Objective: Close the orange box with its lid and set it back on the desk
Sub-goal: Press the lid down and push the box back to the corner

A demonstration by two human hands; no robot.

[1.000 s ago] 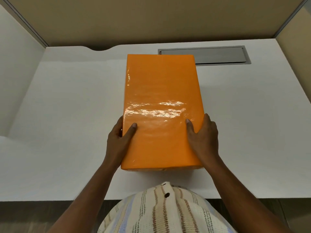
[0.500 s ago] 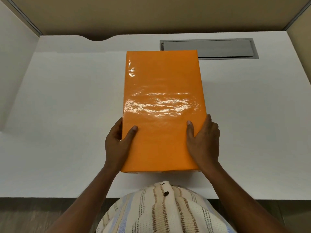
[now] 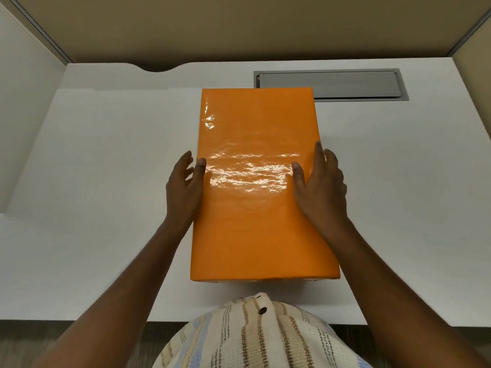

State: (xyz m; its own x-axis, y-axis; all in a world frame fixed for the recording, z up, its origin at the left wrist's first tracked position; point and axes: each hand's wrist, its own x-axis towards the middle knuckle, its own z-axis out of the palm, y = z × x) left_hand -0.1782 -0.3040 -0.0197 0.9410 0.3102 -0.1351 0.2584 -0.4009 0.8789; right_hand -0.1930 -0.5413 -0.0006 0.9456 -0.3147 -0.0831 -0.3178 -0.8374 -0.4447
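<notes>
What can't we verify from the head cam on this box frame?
- Contents of the orange box: hidden by its own top in the head view.
- Its contact with the white desk: underside hidden.
- Grip of the left hand and right hand: the box sides are out of view.
- Grey desk hatch: near corner covered by the box.

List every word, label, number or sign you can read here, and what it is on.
None can be read. The orange box has a plain glossy lid, with glare only. The white desk, the grey hatch and the striped shirt bear no text.
</notes>
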